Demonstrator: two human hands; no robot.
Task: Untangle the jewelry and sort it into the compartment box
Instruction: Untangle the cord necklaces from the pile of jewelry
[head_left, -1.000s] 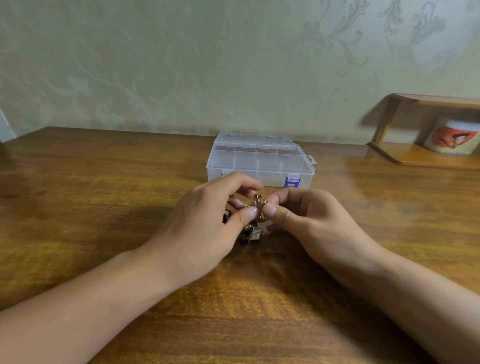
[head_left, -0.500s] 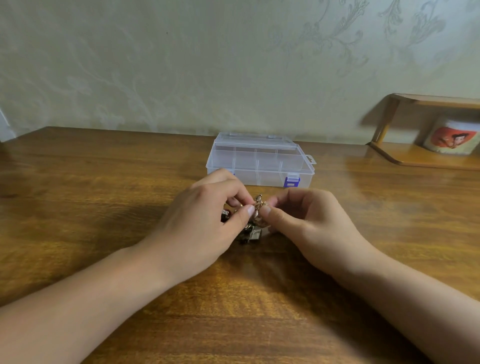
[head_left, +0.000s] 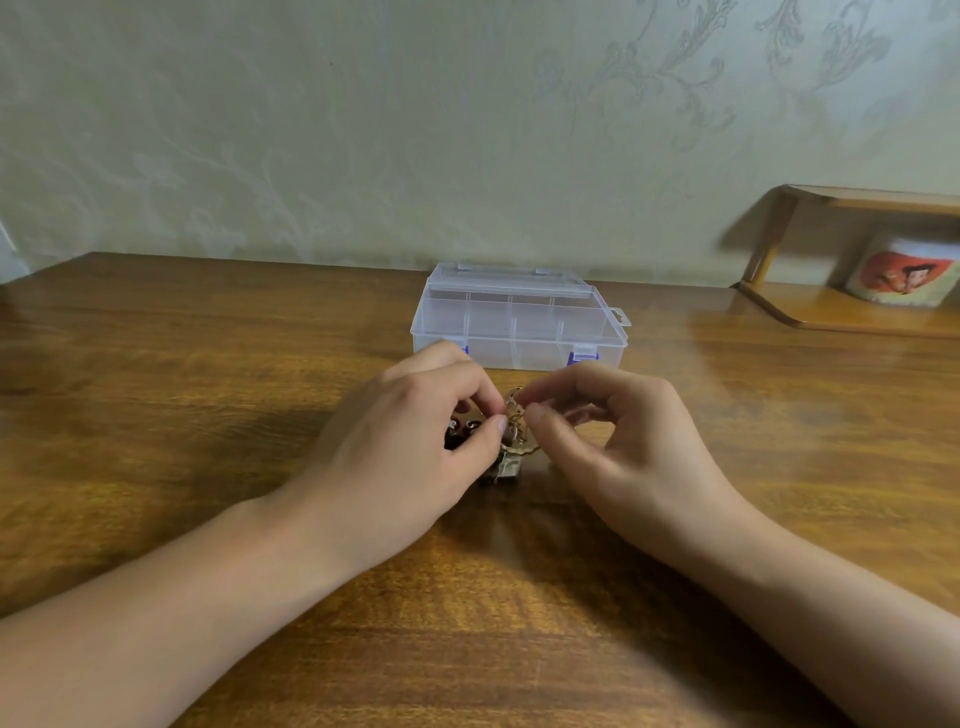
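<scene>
On the wooden counter (head_left: 156, 415), a tangled jewelry cluster (head_left: 511, 434) is pinched between left hand (head_left: 410, 452) and right hand (head_left: 618, 447); the closed clear compartment box (head_left: 519, 322) is seen just beyond the grip.

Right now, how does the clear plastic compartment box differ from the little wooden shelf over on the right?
The clear plastic compartment box is see-through, with purple latches; the wooden shelf is solid brown wood. The box sits mid-table just beyond the hands; the shelf stands at the far right by the wall. The box is closed and its visible compartments look empty; the shelf is open-fronted and holds a white canister with an orange picture. Both rest on the wooden table.
</scene>
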